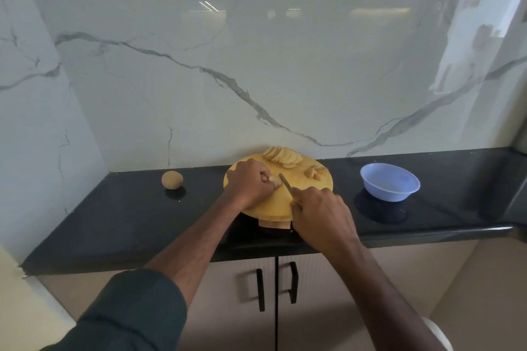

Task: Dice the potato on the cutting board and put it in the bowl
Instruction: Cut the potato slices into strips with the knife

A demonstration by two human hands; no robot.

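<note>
Dicing in hand. My left hand [249,182] pinches a potato piece [274,179] on the cutting board [273,202]; right hand [319,214] grips the knife [285,183], blade beside it. Slices [282,156] fanned behind. Bowl [390,182] waits right. Next, I judge: cross-cuts, fingertips kept clear.

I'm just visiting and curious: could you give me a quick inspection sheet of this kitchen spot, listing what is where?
Surface: black counter, glossy.
Job's things: round cutting board holds potato slices at the back and small cut pieces to the right; the blue bowl looks empty.
Clutter: whole potato left of the board.
Hands: left hand holds a potato piece with curled fingers; right hand grips a knife, blade at that piece.
Cables: nothing seen.
Surroundings: marble wall behind, cupboard doors below.
</note>
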